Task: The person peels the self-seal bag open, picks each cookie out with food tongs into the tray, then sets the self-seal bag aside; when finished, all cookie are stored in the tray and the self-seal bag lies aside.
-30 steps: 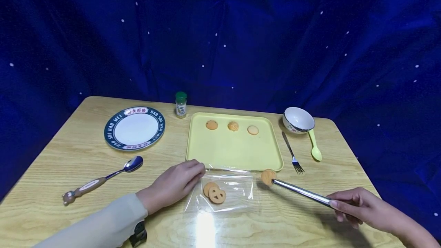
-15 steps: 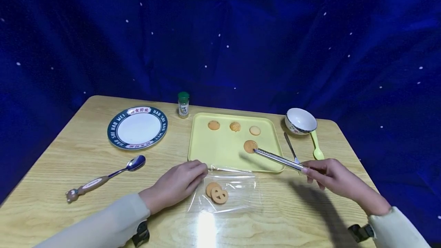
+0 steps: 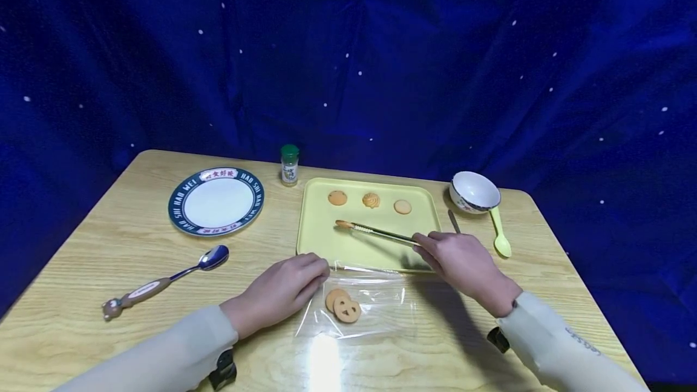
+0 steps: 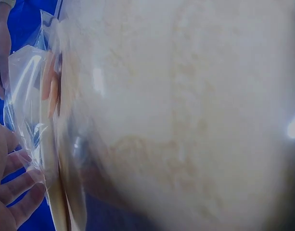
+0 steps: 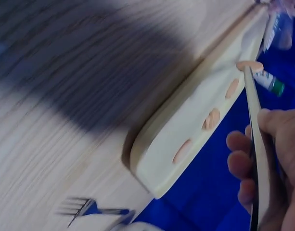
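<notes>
My right hand (image 3: 460,262) grips metal tongs (image 3: 383,233) reaching left over the yellow tray (image 3: 321,241). At their tips a round biscuit (image 3: 343,224) is pinched, seen edge-on above the tray; the right wrist view also shows this biscuit (image 5: 253,64). On the tray lie a speckled biscuit (image 3: 337,198), a swirled biscuit (image 3: 371,200) and a plain biscuit (image 3: 403,206) in a row. My left hand (image 3: 285,286) holds the upper left corner of a clear plastic bag (image 3: 381,310). Inside that bag a smiley-face biscuit (image 3: 346,310) overlaps a round one (image 3: 333,296).
To the left are a rimmed plate (image 3: 218,204) and a bear-handled spoon (image 3: 147,290). Behind stands a green-capped shaker (image 3: 290,165). On the right, a bowl (image 3: 475,191) and green spoon (image 3: 500,238) sit near a fork (image 5: 92,208), partly hidden by my hand in the head view.
My right hand has carried the biscuit in the tongs from right of the bag up and leftward over the tray, tilting it edge-on. The left hand stays at the bag.
</notes>
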`<state>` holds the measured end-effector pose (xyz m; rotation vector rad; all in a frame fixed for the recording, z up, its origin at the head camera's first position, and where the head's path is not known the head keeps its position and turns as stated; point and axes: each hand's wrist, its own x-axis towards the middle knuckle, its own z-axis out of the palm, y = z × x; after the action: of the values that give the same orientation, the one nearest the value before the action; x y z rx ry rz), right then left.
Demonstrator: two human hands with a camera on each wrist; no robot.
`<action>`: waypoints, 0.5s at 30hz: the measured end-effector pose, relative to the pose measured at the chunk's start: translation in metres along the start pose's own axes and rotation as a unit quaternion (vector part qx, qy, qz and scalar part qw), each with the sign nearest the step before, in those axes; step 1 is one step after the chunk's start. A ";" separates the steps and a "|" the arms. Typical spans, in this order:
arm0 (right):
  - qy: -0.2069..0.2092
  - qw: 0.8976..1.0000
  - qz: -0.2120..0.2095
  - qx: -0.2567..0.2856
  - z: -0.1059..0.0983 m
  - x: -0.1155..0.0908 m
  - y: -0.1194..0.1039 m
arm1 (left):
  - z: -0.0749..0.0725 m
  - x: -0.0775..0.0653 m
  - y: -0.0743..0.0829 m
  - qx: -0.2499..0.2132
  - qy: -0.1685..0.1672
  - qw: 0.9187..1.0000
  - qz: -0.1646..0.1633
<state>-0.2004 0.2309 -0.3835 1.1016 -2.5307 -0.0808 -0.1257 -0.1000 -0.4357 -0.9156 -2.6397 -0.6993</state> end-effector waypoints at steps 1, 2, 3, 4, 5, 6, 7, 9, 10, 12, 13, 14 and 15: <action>0.007 1.000 -0.007 -0.010 0.002 0.002 -0.002 | 0.000 0.000 0.000 0.000 0.001 1.000 0.001; 0.013 1.000 -0.015 -0.021 0.003 0.003 -0.004 | 0.000 0.001 0.000 0.000 0.002 1.000 0.003; 0.017 0.999 -0.022 -0.031 0.004 0.004 -0.005 | 0.000 0.001 0.000 0.001 0.003 1.000 0.004; 0.021 0.999 -0.028 -0.039 0.004 0.005 -0.006 | 0.000 0.001 0.000 0.001 0.003 1.000 0.005; 0.025 0.998 -0.033 -0.046 0.005 0.006 -0.007 | 0.000 0.002 0.000 0.000 0.002 1.000 0.006; 0.027 0.998 -0.038 -0.052 0.005 0.006 -0.007 | 0.000 0.002 0.000 0.000 0.002 1.000 0.007; 0.029 0.997 -0.044 -0.057 0.005 0.006 -0.008 | 0.000 0.002 0.000 0.000 0.001 1.000 0.007; 0.031 0.996 -0.052 -0.066 0.004 0.006 -0.008 | -0.001 0.003 0.000 0.000 -0.001 1.000 0.007; 0.033 0.996 -0.055 -0.069 0.004 0.006 -0.008 | -0.002 0.003 0.000 -0.002 -0.002 1.000 0.006; 0.035 0.995 -0.062 -0.075 0.004 0.006 -0.008 | -0.003 0.004 0.000 -0.002 -0.003 1.000 0.004; 0.036 0.994 -0.064 -0.077 0.004 0.006 -0.008 | -0.003 0.004 0.000 -0.004 -0.003 1.000 0.004; 0.036 0.994 -0.066 -0.077 0.004 0.007 -0.008 | -0.003 0.004 0.000 -0.005 -0.004 1.000 0.004; 0.036 0.994 -0.067 -0.078 0.003 0.007 -0.008 | -0.003 0.004 0.000 -0.006 -0.004 1.000 0.002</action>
<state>-0.2003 0.2199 -0.3859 1.1881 -2.3408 -0.2642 -0.1284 -0.0997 -0.4314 -0.9298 -2.6431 -0.7112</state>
